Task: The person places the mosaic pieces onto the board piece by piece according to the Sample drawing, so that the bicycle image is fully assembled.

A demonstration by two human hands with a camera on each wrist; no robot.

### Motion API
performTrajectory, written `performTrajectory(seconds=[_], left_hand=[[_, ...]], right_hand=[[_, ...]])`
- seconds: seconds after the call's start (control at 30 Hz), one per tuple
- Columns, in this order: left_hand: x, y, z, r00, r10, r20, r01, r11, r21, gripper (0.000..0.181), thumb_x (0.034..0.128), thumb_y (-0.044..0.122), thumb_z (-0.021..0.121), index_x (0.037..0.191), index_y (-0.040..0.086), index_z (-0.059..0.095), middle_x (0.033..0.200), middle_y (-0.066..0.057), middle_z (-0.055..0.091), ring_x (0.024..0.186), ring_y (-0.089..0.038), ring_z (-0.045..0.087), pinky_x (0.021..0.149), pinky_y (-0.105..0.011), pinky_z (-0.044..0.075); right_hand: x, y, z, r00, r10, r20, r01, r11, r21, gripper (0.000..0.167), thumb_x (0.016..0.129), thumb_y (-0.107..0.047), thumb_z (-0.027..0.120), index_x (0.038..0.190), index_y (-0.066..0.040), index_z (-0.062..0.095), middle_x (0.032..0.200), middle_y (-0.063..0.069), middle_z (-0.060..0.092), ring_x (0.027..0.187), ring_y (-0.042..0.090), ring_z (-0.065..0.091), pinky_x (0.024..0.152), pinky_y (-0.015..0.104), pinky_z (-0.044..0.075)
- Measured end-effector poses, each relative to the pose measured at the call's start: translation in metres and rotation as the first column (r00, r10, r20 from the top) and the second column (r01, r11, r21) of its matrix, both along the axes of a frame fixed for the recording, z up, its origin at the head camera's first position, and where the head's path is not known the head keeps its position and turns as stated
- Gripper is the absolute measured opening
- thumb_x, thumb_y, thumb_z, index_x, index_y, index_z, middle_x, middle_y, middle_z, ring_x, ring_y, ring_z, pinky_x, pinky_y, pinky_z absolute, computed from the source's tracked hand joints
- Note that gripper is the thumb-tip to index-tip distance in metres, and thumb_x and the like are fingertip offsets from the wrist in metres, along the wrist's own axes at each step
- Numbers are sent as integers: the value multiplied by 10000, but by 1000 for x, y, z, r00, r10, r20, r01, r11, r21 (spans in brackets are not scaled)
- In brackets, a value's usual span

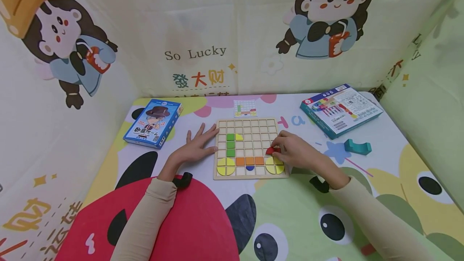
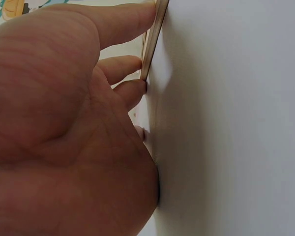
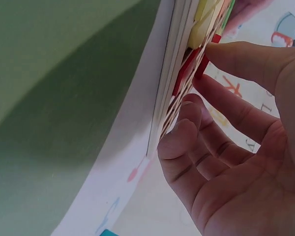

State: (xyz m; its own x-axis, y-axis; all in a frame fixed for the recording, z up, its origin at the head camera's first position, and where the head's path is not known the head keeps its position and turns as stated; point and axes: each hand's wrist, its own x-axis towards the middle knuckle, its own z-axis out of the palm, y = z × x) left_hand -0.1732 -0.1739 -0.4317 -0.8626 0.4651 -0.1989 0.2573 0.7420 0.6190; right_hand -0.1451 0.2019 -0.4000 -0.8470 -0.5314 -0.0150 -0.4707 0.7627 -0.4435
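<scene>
A square wooden grid board (image 1: 250, 178) lies on the table. Green squares (image 1: 230, 145), a yellow quarter circle, orange squares (image 1: 250, 161), a blue half circle (image 1: 250, 168) and two yellow circles (image 1: 226, 166) made of quarter pieces fill some cells. My left hand (image 1: 197, 146) rests at the board's left edge, fingers spread, thumb and fingertips touching the side. Over the board's right part, my right hand (image 1: 295, 150) pinches a red piece (image 3: 202, 66) between thumb and index finger. Another red piece (image 3: 184, 73) sits in the board beside it; the fingers partly hide both.
A small pattern card (image 1: 245, 108) lies behind the board. On the left is a blue game box (image 1: 153, 124). At the right stand a teal-edged box (image 1: 340, 110) and a teal curved block (image 1: 357, 147). A printed cloth wall borders the table.
</scene>
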Motion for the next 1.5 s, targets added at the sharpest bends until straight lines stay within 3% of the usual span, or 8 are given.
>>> performTrajectory(seconds=[0.83,1.5], left_hand=[[0,0,0,1000,0,-1,0,1000,-4,791,1037,375,633,1706,247,232,1816,-11,103,1680,-355,-148,1250,-720,-214],[0,0,1,1000,3,0,-3,1000,-8,788,1040,376,627,1707,247,228,1816,-11,106,1680,-350,-152,1246,-720,-221]], right_hand=[[-1,-6,0,1000,20,12,-20,999,41,248,910,-174,822,1138,-82,786,1071,97,668,868,170,568,732,258,531],[1,-4,0,1000,29,3,-29,999,19,232,929,-184,813,1139,-93,783,1055,86,671,849,158,553,713,243,504]])
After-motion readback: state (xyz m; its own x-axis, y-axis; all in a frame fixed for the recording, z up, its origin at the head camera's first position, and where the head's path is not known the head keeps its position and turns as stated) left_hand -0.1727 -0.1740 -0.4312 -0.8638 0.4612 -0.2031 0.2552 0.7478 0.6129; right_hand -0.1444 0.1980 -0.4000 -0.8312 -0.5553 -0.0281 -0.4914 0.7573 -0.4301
